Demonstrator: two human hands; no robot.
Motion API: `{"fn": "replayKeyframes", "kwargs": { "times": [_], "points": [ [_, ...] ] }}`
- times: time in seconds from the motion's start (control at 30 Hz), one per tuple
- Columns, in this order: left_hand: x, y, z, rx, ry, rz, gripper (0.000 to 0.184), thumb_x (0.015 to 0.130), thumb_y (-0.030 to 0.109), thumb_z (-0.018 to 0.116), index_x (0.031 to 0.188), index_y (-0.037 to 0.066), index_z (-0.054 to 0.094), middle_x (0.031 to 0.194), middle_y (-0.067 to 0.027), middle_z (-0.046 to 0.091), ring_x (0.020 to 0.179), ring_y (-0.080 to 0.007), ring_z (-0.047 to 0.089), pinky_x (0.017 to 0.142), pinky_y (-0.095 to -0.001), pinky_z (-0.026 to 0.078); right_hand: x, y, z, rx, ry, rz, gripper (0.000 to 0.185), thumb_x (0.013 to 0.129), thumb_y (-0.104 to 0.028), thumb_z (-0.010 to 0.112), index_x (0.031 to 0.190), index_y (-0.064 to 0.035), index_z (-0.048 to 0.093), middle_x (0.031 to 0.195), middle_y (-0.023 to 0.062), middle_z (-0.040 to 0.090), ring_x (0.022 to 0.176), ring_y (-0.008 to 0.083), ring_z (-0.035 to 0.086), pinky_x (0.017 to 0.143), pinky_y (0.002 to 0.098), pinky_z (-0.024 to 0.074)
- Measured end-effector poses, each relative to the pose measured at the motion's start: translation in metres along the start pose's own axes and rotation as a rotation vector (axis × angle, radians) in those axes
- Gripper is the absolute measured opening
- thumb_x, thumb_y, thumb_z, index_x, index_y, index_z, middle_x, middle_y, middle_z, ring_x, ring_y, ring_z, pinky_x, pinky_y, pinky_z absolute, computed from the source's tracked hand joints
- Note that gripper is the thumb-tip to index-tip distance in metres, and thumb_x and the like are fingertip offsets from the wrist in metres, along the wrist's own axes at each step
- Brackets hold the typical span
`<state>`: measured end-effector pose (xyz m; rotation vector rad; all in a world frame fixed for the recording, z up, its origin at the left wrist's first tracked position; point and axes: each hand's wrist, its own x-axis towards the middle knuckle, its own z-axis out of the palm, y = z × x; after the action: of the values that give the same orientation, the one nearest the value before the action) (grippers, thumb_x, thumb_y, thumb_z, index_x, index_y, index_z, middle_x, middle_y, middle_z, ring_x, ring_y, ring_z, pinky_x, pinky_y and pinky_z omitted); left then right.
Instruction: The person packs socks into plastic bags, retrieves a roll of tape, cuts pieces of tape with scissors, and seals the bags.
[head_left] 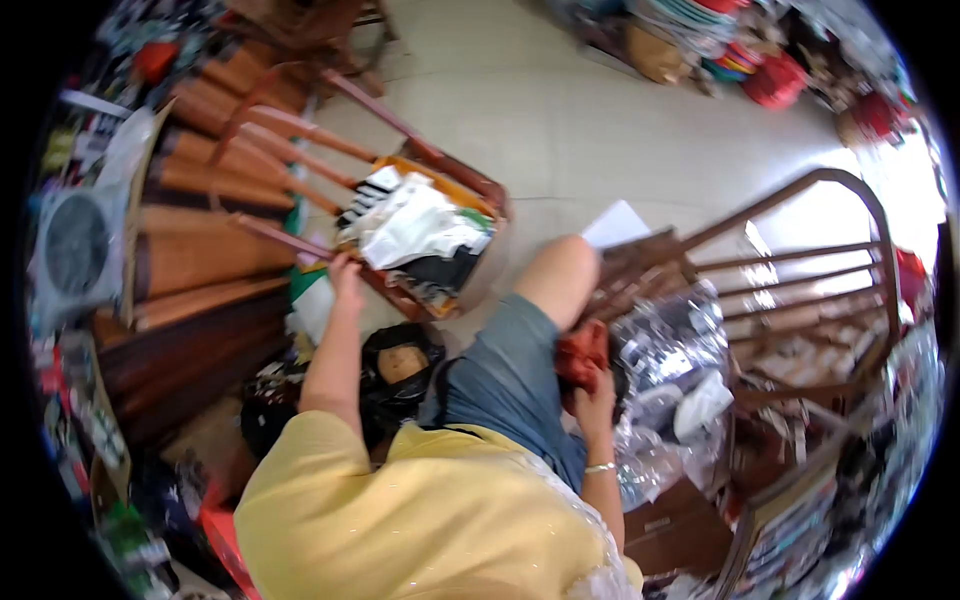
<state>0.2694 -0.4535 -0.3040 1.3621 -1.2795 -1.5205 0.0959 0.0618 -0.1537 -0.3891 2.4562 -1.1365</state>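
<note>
My left hand (345,275) is at the near arm of a reddish wooden chair (400,135), its fingers closed around the end of the rail; blur softens the detail. On that chair's seat lies a pile of white, black and striped cloth (415,225). Beside my right thigh, my right hand (596,392) grips a crumpled red bundle (582,352), whose exact kind I cannot make out. Clear plastic packaging (670,350) lies just right of it, on a brown wooden chair (825,180).
A black bag (402,350) with a tan item inside stands left of my legs. Stacked brown boards (215,250) and a grey fan-like unit (78,240) are at the left. Baskets (685,25) and red bundles (775,80) sit on the tiled floor (510,110) at the back right.
</note>
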Motion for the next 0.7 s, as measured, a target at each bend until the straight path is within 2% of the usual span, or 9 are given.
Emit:
{"fn": "replayKeyframes", "kwargs": {
  "times": [0.07, 0.13, 0.2, 0.3, 0.37, 0.4, 0.53, 0.6, 0.7],
  "points": [
    [-0.019, 0.035, 0.028, 0.293, 0.031, 0.118, 0.037, 0.069, 0.000, 0.052, 0.106, 0.000, 0.056, 0.100, -0.0073, 0.058, 0.094, -0.0196, 0.056, 0.082, -0.0294, 0.044, -0.005, -0.006, -0.002, -0.021, 0.046, -0.073, 0.050, 0.070, -0.002, 0.057, 0.119, -0.0048, 0.054, 0.120, 0.0249, 0.048, 0.113, 0.0418, 0.046, 0.096, 0.0429, 0.0393],
    [-0.006, 0.022, 0.052, 0.161, -0.052, 0.330, 0.040, 0.073, -0.003, 0.050, 0.114, -0.002, 0.051, 0.117, -0.0121, 0.055, 0.113, -0.0211, 0.051, 0.096, -0.0318, 0.039, -0.008, -0.036, -0.023, 0.074, -0.051, -0.069, 0.049, 0.071, -0.001, 0.057, 0.119, -0.0057, 0.054, 0.118, 0.0226, 0.049, 0.110, 0.0411, 0.049, 0.092, 0.0421, 0.0420],
    [-0.075, 0.088, 0.125, 0.227, -0.288, 0.320, 0.041, 0.078, -0.006, 0.047, 0.119, -0.001, 0.047, 0.127, -0.0137, 0.050, 0.123, -0.0220, 0.044, 0.103, -0.0335, 0.033, -0.019, -0.062, -0.042, 0.156, -0.049, -0.098, 0.047, 0.071, 0.000, 0.057, 0.118, -0.0060, 0.054, 0.115, 0.0203, 0.050, 0.107, 0.0399, 0.051, 0.089, 0.0403, 0.0437],
    [-0.174, 0.146, 0.226, 0.085, -0.707, 0.311, 0.032, 0.082, -0.006, 0.045, 0.113, 0.000, 0.052, 0.110, -0.0095, 0.058, 0.105, -0.0177, 0.054, 0.096, -0.0304, 0.039, -0.039, -0.083, -0.071, 0.341, -0.060, -0.112, 0.046, 0.068, 0.004, 0.056, 0.114, 0.0001, 0.054, 0.120, 0.0179, 0.049, 0.110, 0.0348, 0.051, 0.091, 0.0322, 0.0409],
    [-0.251, 0.175, 0.281, -0.137, -1.026, 0.132, 0.025, 0.084, -0.003, 0.048, 0.106, 0.000, 0.057, 0.102, -0.0091, 0.061, 0.094, -0.0165, 0.058, 0.089, -0.0290, 0.045, -0.059, -0.083, -0.094, 0.437, -0.004, -0.126, 0.047, 0.069, 0.003, 0.056, 0.116, -0.0008, 0.054, 0.121, 0.0181, 0.050, 0.110, 0.0343, 0.051, 0.092, 0.0329, 0.0409],
    [-0.311, 0.178, 0.316, -0.208, -1.257, -0.121, 0.024, 0.084, -0.001, 0.050, 0.106, 0.000, 0.057, 0.102, -0.0100, 0.061, 0.092, -0.0179, 0.059, 0.086, -0.0302, 0.047, -0.073, -0.075, -0.111, 0.535, 0.051, -0.160, 0.049, 0.069, 0.003, 0.056, 0.117, -0.0017, 0.054, 0.121, 0.0182, 0.050, 0.111, 0.0339, 0.051, 0.093, 0.0336, 0.0409],
    [-0.437, 0.134, 0.357, -0.090, -1.717, -0.720, 0.032, 0.087, 0.008, 0.056, 0.118, 0.006, 0.049, 0.108, -0.0101, 0.058, 0.097, -0.0182, 0.058, 0.086, -0.0318, 0.047, -0.120, -0.058, -0.151, 0.860, 0.234, -0.157, 0.043, 0.071, 0.000, 0.057, 0.114, 0.0037, 0.054, 0.130, 0.0185, 0.046, 0.117, 0.0270, 0.047, 0.099, 0.0333, 0.0356],
    [-0.482, 0.097, 0.367, 0.258, -1.755, -0.580, 0.044, 0.087, 0.011, 0.058, 0.127, 0.003, 0.041, 0.117, -0.0120, 0.052, 0.105, -0.0224, 0.054, 0.088, -0.0339, 0.046, -0.144, -0.046, -0.162, 0.932, 0.328, -0.121, 0.043, 0.074, -0.004, 0.059, 0.116, 0.0040, 0.054, 0.133, 0.0162, 0.045, 0.119, 0.0249, 0.045, 0.100, 0.0336, 0.0340],
    [-0.520, 0.027, 0.379, 0.508, -1.725, 0.113, 0.061, 0.081, 0.020, 0.064, 0.132, 0.004, 0.034, 0.115, -0.0200, 0.055, 0.106, -0.0336, 0.055, 0.088, -0.0410, 0.045, -0.170, -0.027, -0.174, 0.921, 0.464, -0.022, 0.051, 0.077, -0.010, 0.065, 0.123, 0.0055, 0.050, 0.132, 0.0128, 0.046, 0.118, 0.0205, 0.047, 0.099, 0.0321, 0.0347]
  ]
}}
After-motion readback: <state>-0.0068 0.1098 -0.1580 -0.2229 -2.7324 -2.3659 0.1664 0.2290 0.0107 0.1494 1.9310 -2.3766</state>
